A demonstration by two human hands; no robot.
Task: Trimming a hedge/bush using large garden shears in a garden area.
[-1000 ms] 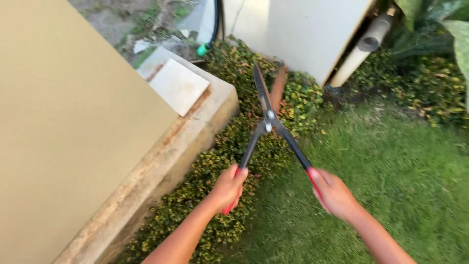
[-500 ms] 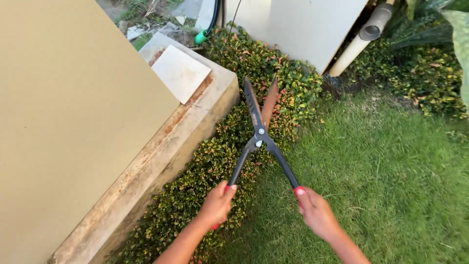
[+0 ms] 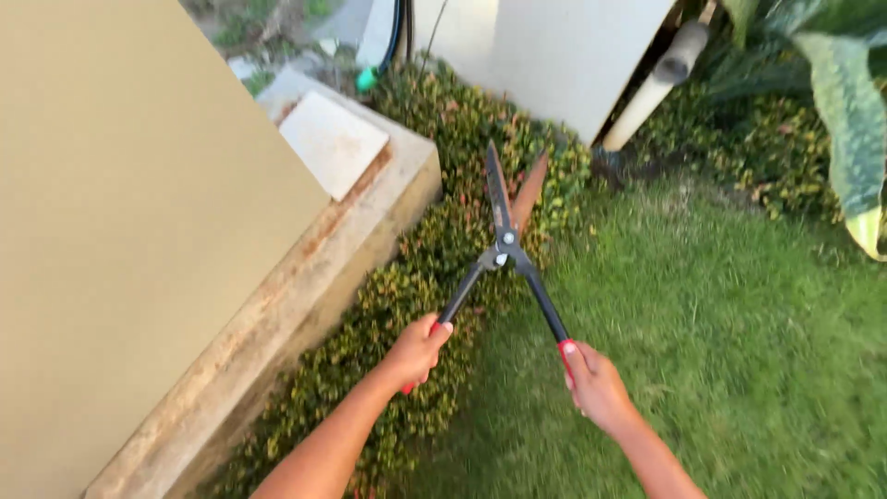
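A tan wall (image 3: pixel 120 231) is filling the left, smooth and matte, and a worn concrete ledge (image 3: pixel 305 277) with rust-brown stains is running along its foot, carrying a pale square tile (image 3: pixel 333 143) at the far end. Just right of the ledge, a low hedge (image 3: pixel 407 286) of small green, yellow and reddish leaves is stretching from near to far.

The left hand (image 3: pixel 418 351) is curling tight around the red grip of the left handle, and the right hand (image 3: pixel 596 383) is closing the same way around the right one. Between them the shears (image 3: pixel 505 245) are hanging over the hedge, handles spreading wide toward the hands, the pivot bolt sitting above the leaves and the two blades pointing away, parted a little at the tips. One blade is looking dark, the other rusty orange.

The shears are likely handling as a stiff, front-heavy tool: long steel blades and thin dark shafts, with the weight pulling forward of the pivot. The red grips are the right place to hold, well back from the edges, one hand on each. The rust may be making the joint drag. The hedge twigs are looking thin and springy, soft enough to bend away.

Further right, short grass (image 3: pixel 721 351) is covering the ground, fine and slightly blurred. At the far side a pale flat panel (image 3: pixel 554 55) is standing with a grey pipe (image 3: pixel 647 88) leaning by it, and a broad mottled leaf (image 3: pixel 845 111) is drooping at the right edge
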